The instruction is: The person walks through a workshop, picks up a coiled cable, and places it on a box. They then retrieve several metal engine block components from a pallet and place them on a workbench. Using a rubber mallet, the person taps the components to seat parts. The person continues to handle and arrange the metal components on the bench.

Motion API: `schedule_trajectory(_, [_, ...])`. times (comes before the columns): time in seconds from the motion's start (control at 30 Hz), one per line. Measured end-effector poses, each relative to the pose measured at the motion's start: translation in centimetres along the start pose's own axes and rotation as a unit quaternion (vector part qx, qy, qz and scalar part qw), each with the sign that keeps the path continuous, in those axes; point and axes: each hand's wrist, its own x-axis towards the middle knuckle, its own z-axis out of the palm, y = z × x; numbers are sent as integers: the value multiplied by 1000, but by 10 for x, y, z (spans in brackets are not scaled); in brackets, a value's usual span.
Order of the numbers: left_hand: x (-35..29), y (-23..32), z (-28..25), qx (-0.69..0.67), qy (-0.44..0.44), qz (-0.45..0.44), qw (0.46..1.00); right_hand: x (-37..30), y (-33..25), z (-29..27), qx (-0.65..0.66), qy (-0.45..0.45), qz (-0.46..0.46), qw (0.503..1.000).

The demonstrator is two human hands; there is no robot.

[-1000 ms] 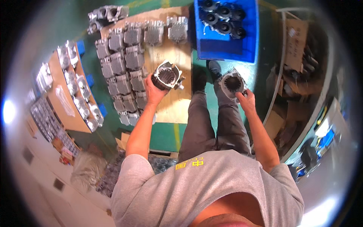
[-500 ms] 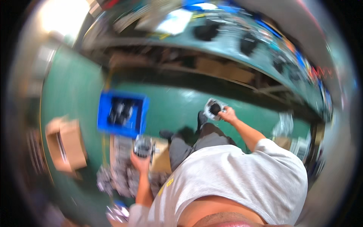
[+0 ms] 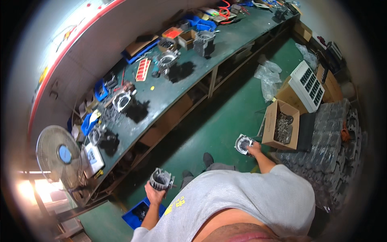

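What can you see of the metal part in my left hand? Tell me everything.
The metal part is a hollow, silvery-grey piece that looks like cast metal, with a wide opening, an uneven rim and ribbed walls. A small piece juts from its right side. Your left hand grips its near left side, holding it in the air with the opening roughly toward the camera. Its underside is hidden.

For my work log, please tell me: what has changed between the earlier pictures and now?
The view has turned right: the workbench, earlier at the right, now lies ahead and left; the blue bin shows at lower left instead of the top. Nothing was taken or dropped: the left hand still holds one metal housing, the right hand a second housing.
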Motion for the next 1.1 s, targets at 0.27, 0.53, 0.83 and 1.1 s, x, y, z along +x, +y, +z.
schedule_trajectory(0.27, [245, 256, 56, -117, -74, 179, 974, 8, 36, -67, 169, 26, 234, 957])
schedule_trajectory(0.53, [374, 469, 139, -171, -188, 292, 922, -57, 30, -112, 382, -52, 283, 878])
schedule_trajectory(0.83, [478, 684, 250, -203, -267, 257, 906, -2, 4, -216, 423, -72, 304, 851])
schedule_trajectory(1.1, [578, 830, 327, -330, -46, 165, 929, 205, -66, -423, 350, -68, 188, 915])
